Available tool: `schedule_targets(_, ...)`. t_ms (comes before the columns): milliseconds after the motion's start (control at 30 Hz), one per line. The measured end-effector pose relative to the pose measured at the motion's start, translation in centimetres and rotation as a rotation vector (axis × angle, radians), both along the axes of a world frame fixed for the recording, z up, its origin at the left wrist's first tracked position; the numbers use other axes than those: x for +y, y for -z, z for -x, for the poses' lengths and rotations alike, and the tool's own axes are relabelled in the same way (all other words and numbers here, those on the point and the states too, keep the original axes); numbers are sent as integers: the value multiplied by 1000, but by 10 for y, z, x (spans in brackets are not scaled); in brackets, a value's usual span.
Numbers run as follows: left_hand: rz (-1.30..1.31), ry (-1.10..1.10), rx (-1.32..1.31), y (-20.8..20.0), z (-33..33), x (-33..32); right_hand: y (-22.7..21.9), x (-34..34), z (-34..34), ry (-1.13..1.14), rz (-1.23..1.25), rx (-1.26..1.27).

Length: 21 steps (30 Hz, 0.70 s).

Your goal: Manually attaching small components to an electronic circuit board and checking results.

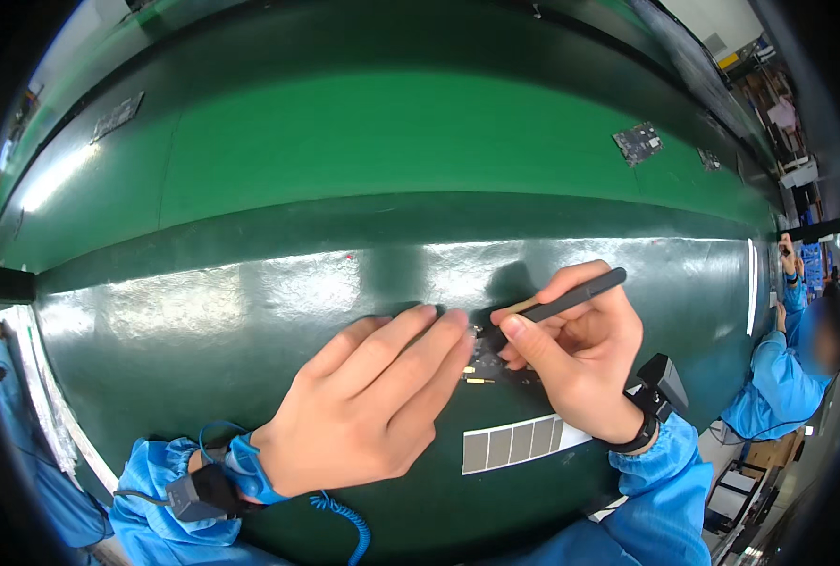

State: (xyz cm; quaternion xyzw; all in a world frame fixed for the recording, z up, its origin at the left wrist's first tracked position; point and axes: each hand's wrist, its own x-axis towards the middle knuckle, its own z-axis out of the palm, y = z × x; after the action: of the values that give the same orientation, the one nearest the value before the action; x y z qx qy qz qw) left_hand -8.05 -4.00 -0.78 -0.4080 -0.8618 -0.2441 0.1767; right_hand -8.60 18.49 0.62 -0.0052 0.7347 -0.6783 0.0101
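Observation:
My right hand is closed around a slim black tool, apparently tweezers, held like a pen. Its tip end points down and left toward a small dark circuit board. On the board's left side lies my left hand, palm down with its fingers stretched out; the thumb is hidden. Much of the board is covered by both hands, so what the tool's tip touches cannot be made out. Just in front of the board is a white-backed strip of grey rectangular stickers, its right end under my right wrist.
Beyond the dark green mat runs a brighter green surface with circuit boards on it. A blue coiled cord hangs by my left wrist. Another person in blue sits at the right.

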Motion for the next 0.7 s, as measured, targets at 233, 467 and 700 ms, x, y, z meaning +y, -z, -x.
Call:
schedule_targets(233, 227, 23, -20, -10, -4, 12, -8, 25, -15, 175, 176, 233)
schedule_targets(467, 182, 170, 28, -7, -53, 27, 3, 96, -71, -62, 137, -68)
schedule_targets(700, 290, 265, -141, -10, -70, 38, 4, 90, -71, -91, 113, -17)
